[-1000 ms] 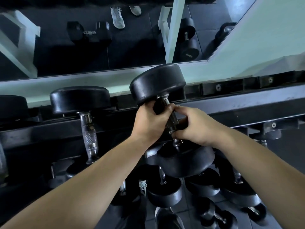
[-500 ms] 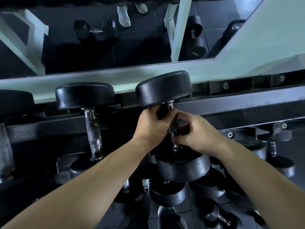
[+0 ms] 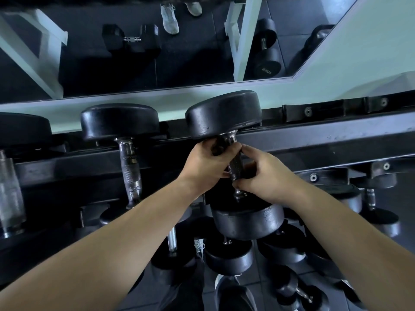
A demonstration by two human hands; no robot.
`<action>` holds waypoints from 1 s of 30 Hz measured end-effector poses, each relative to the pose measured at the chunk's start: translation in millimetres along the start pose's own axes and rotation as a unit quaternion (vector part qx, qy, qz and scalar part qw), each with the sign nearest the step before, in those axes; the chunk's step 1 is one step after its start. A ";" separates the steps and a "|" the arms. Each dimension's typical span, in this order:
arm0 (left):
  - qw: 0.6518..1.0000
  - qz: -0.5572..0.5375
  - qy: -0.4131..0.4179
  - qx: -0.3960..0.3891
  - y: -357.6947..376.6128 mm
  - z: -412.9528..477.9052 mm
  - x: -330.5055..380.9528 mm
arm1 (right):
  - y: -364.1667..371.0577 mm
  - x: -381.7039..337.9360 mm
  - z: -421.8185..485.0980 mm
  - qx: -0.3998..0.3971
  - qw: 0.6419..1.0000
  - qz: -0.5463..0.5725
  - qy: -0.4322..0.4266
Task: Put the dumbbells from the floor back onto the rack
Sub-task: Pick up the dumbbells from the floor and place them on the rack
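Pretty far along by the look of it: the dumbbell (image 3: 233,162) is held over the rack (image 3: 314,140) top tier, far head at the back rail, left hand (image 3: 207,163) and right hand (image 3: 261,173) grip clamped on the handle. Not fully seated yet. More dumbbells are seen low down, floor or lower tier can't be told.

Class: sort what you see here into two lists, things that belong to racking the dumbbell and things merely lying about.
Belongs to the job:
held dumbbell
left hand
right hand
rack

Just lying about:
racked dumbbell beside it
hex dumbbell in the mirror
small dumbbell on the floor
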State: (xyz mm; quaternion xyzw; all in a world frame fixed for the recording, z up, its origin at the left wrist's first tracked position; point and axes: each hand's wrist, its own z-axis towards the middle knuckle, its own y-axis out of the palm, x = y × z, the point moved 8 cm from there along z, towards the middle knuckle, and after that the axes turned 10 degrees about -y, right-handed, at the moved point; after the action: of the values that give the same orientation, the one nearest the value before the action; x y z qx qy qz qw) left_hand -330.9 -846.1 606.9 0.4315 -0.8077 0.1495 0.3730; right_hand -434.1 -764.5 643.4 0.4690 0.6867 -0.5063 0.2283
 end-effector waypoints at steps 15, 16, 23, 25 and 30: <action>0.993 0.107 0.036 0.023 -1.8 -6.3 3.3 | -6.1 -0.3 -7.6 0.032 0.999 -0.030 0.007; 0.992 0.117 0.041 0.027 -2.8 -6.9 4.0 | -6.7 0.8 -8.0 0.034 0.999 -0.033 0.011; 0.982 0.174 0.049 0.055 -11.4 -19.2 10.2 | -23.9 6.0 -24.2 0.076 0.996 -0.021 0.041; 0.979 0.184 0.051 0.075 -16.1 -25.9 13.7 | -31.0 9.2 -32.8 0.092 0.994 -0.014 0.051; 0.953 0.266 0.117 0.088 -3.2 -53.3 37.3 | -45.9 22.9 -64.8 0.141 0.987 -0.001 0.074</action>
State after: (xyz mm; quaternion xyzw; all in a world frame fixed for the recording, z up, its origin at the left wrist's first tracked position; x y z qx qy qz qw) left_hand -316.1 -839.8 670.0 0.2118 -0.8277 0.3627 0.3722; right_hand -474.2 -698.2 672.2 0.5323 0.6239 -0.5619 0.1081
